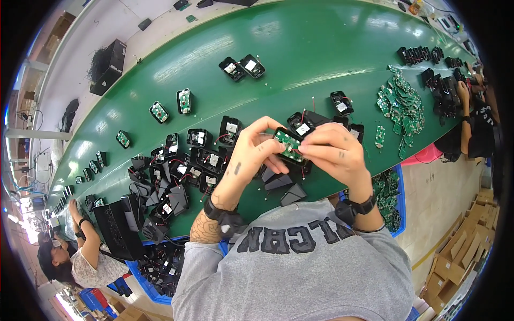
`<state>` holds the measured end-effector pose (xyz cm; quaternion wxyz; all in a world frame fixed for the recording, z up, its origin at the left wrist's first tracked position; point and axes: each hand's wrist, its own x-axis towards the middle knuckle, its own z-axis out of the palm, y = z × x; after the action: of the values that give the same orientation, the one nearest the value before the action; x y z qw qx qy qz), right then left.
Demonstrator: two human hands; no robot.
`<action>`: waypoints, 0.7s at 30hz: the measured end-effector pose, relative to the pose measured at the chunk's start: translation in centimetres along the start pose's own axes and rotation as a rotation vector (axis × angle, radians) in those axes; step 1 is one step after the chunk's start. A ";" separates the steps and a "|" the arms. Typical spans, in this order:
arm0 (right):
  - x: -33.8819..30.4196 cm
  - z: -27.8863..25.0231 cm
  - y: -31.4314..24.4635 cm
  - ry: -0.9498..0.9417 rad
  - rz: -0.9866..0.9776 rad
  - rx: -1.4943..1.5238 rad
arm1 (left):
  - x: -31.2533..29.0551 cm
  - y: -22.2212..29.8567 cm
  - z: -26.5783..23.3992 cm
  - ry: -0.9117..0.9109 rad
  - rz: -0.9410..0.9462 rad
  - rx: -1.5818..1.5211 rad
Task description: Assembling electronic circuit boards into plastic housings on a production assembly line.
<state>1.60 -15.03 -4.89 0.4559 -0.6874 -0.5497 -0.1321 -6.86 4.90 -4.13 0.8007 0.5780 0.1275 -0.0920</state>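
Observation:
Between my hands, above the near part of the table, is a small black plastic housing with a green circuit board [287, 143] in its open side. My left hand [250, 148] is closed around its left side, the thumb resting on the board. The fingers of my right hand [338, 152] are pinched together at the board's right edge, where a bit of red wire shows; my fingertips partly hide the contact. Just beyond lies an open black housing [301, 125] with a white part and red wire inside. Dark wedge-shaped covers [293, 194] lie below my hands.
Black housings [209, 159] crowd the green table [300, 43] to the left. A heap of loose circuit boards [400, 104] lies to the right. Blue bins [399, 227] stand below the near edge. Co-workers sit at far left [91, 262] and far right [474, 123].

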 end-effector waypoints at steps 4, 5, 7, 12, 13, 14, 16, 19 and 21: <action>1.0 -1.5 -1.3 -0.123 -0.104 -0.115 | -0.1 -0.2 -0.7 -0.064 -0.097 -0.007; 0.9 -1.5 -1.3 -0.124 -0.103 -0.115 | 0.0 -0.2 -0.7 -0.091 -0.132 0.001; 0.9 -1.4 -0.9 -0.163 -0.161 -0.146 | 0.1 -0.1 -0.6 -0.121 -0.156 -0.020; 1.5 -1.0 -1.0 -0.164 -0.142 -0.185 | 0.2 -0.1 -0.4 -0.073 -0.140 -0.011; 1.3 -0.9 -1.1 -0.152 -0.109 -0.200 | 0.2 0.0 -0.3 -0.074 -0.140 -0.011; 1.1 -0.7 -1.2 -0.152 -0.110 -0.201 | 0.2 0.1 -0.1 -0.055 -0.107 -0.042; 0.6 0.0 -1.3 -0.006 0.121 -0.191 | 0.0 0.0 0.6 -0.042 -0.073 -0.070; -0.1 1.1 -1.4 0.092 0.562 0.060 | -0.4 -0.6 2.1 0.156 0.308 0.239; 0.1 1.1 -1.4 0.123 0.636 0.062 | -0.7 -0.6 2.8 0.199 0.407 0.384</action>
<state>0.05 -14.12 -4.74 0.5275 -0.8013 -0.2824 -0.0075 -7.39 2.05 -3.59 0.6621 0.7389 0.0673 0.1052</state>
